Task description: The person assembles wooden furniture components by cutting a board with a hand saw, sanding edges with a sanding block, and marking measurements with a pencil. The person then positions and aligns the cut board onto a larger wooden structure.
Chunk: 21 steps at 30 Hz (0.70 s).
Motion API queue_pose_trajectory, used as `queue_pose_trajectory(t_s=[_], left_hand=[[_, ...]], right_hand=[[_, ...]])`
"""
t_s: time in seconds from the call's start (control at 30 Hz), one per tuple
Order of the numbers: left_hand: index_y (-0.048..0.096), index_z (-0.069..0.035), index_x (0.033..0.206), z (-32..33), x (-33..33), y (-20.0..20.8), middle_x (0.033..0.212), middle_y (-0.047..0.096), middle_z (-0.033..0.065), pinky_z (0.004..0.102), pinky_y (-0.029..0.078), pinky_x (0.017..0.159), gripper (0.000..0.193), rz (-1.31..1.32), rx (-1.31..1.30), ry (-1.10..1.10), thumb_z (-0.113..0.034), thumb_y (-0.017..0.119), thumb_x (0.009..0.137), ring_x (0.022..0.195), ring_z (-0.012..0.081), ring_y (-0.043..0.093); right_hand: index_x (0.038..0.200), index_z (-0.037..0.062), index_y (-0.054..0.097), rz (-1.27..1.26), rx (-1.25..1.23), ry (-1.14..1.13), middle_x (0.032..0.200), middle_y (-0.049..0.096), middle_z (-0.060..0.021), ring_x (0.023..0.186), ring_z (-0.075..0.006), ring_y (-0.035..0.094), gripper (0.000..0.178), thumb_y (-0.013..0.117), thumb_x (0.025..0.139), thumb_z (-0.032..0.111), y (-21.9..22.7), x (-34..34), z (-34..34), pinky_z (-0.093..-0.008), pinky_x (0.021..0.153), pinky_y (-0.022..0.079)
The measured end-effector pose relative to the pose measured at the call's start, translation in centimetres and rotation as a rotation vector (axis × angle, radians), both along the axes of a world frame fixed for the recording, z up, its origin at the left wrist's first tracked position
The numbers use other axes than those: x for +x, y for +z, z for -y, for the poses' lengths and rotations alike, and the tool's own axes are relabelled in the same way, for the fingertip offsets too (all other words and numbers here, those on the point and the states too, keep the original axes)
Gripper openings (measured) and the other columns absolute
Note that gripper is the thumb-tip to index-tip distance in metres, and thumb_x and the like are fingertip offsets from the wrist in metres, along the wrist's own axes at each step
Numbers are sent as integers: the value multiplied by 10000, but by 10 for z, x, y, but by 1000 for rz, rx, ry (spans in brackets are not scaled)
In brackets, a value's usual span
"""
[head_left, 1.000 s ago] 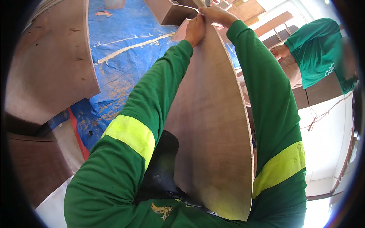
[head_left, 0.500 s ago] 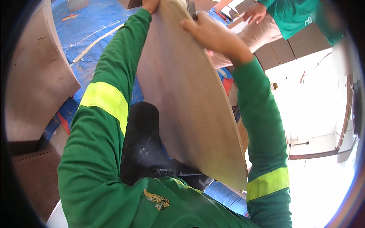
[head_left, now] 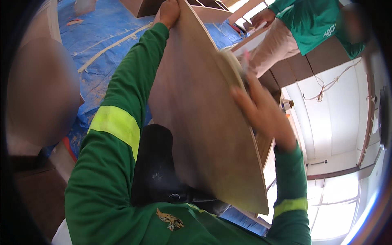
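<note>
A large brown wooden panel (head_left: 200,118) stands tilted in front of my body, its long edge slanting down to the right. My left hand (head_left: 169,14) is closed round the panel's upper end. With my right hand (head_left: 265,112), smeared by motion, I grip a pale yellowish, flat, round-ended block (head_left: 231,66) against the panel's right edge. Its exact kind is blurred, and my fingers partly hide it. My dark-trousered leg (head_left: 153,163) is bent beside the panel's left face.
A blue sheet (head_left: 104,41) with tape strips covers the floor. Another person (head_left: 308,26) in a green top is at upper right, by brown cabinets (head_left: 314,65). More brown panelling stands at left behind a blurred patch. Loose wires (head_left: 322,92) hang from the pale ceiling.
My right hand has slid the block down along the panel's edge, toward me. The left hand stays at the panel's upper end. The view has shifted slightly.
</note>
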<state>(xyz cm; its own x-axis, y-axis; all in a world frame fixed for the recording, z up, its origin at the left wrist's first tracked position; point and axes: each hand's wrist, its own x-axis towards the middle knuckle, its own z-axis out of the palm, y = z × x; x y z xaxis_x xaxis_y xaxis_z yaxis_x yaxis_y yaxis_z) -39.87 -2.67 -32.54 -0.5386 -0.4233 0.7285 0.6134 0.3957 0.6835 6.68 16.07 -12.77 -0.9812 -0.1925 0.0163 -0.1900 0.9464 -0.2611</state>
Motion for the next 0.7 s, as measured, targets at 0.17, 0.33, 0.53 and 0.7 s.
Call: queue_pose_trajectory(t_s=[0.17,0.33,0.53,0.7], left_hand=[[595,36,1177,5,4,-6,1086,705,368,615,533,883,332,-18,-94,42,-208,373,1137,1022,567,669],[587,34,1166,-17,24,2,1057,707,344,633,516,863,300,-71,-7,-37,-200,407,1112,1006,562,664],[588,20,1179,-13,28,3,1120,698,370,631,510,907,306,16,-27,-18,-205,388,1123,1069,577,654],[618,11,1166,-20,12,4,1102,706,372,599,543,915,388,41,52,-66,-262,342,1149,1058,562,677]], right_hand=[[1165,-127,717,25,91,167,1165,721,-376,1138,-493,709,688,574,1034,533,-4,-261,80,-511,956,544],[1059,-29,705,-366,525,737,998,720,-255,982,-392,717,372,531,1060,300,-33,-461,83,-472,890,555],[1040,9,724,-474,792,913,914,722,-206,920,-328,734,282,500,1080,175,-43,-460,58,-442,861,562],[1152,-124,640,-198,537,403,933,715,-281,939,-399,736,499,495,1086,348,-21,-250,27,-468,872,563]])
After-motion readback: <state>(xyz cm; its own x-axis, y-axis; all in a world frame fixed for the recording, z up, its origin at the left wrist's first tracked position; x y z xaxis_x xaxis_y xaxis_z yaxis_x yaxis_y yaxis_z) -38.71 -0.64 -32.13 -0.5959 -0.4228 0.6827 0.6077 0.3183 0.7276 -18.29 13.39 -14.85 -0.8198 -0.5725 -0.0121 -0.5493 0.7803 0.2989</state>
